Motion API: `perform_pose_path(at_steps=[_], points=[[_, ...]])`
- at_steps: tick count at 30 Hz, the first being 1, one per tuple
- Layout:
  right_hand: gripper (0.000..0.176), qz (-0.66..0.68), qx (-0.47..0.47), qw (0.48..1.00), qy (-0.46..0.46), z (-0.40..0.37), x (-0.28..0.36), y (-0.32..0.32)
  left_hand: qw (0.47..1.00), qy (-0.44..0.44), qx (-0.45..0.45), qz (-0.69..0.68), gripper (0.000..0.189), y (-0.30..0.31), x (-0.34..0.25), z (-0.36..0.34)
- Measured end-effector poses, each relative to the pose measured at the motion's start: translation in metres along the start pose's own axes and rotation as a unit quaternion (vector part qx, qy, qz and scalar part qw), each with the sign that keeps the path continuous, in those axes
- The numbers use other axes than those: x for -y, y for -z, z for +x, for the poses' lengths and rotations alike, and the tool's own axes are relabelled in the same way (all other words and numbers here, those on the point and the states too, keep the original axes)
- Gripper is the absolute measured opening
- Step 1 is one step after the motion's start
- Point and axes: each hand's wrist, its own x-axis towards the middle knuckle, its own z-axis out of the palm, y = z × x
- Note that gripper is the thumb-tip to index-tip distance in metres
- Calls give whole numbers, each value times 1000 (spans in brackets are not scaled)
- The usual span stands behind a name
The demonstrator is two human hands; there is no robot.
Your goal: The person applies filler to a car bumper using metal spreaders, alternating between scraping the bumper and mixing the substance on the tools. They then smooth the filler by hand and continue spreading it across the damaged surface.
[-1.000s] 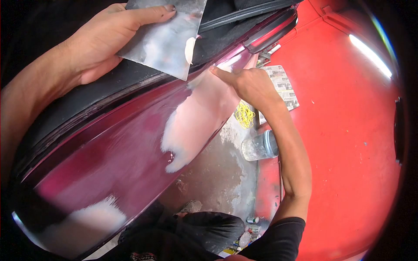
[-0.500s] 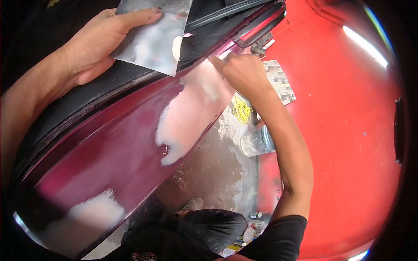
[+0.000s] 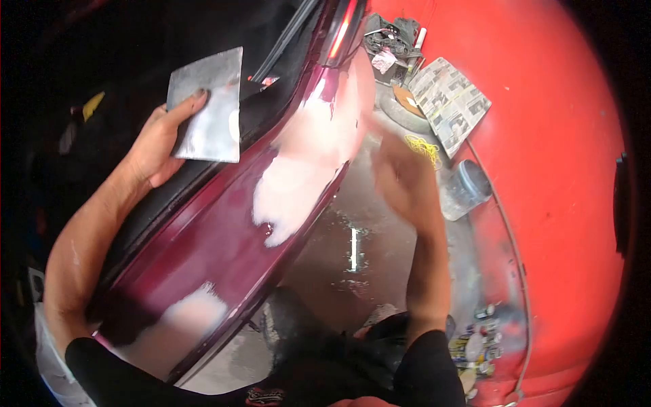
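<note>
My left hand (image 3: pixel 169 132) grips a flat metal plate (image 3: pixel 213 112), its thumb lying across the front face. Below and to the right of the plate stretches a maroon car panel (image 3: pixel 210 230) with pale, sanded-looking patches (image 3: pixel 291 186) and another patch (image 3: pixel 186 319) lower down. My right hand (image 3: pixel 403 169) hangs over the floor, off the panel's right edge, and is smeared by motion, so its fingers cannot be made out. A red tail light (image 3: pixel 344 28) is lit at the top of the panel.
Along the red wall (image 3: pixel 556 183) lie a newspaper-covered board (image 3: pixel 451 105), a yellow string (image 3: pixel 424 149) and a clear bucket (image 3: pixel 468 188). Several cans (image 3: pixel 478 346) stand lower right. Dark rags (image 3: pixel 397 37) lie at the top. The floor (image 3: pixel 319 271) looks wet.
My right hand has come off the upper end of the panel and moved right and down. The view has shifted, and the plate in my left hand now sits lower and more upright.
</note>
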Motion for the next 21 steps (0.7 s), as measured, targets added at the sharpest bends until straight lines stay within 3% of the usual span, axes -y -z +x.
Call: perform_pose_path(at_steps=[3, 4, 6, 9, 10, 15, 16, 18, 21], points=[[51, 101, 14, 991, 90, -83, -11, -19, 995, 55, 86, 21, 40, -20, -11, -20], [53, 116, 29, 989, 82, -104, -7, -26, 991, 89, 85, 54, 46, -28, -5, -28], [58, 108, 48, 990, 80, -131, 0, -42, 981, 147, 93, 80, 48, -53, 9, -50], [65, 81, -17, 979, 188, -138, 1, -73, 960, 186, 170, 118, 39, -80, 21, -76], [64, 39, -19, 977, 207, -137, 1, -76, 951, 212, 194, 118, 45, -84, 18, -80], [72, -118, -27, 958, 259, -138, 1, -86, 955, 250, 153, 54, 43, -76, 21, -82], [72, -92, -11, 964, 250, -141, -2, -94, 956, 254, 138, 39, 43, -74, 22, -80], [73, -40, 20, 972, 231, -148, -8, -107, 974, 184, 127, 33, 44, -68, 22, -72], [67, 20, -35, 982, 185, -136, 6, -87, 997, 40, 48, 54, 42, -62, 5, -49]])
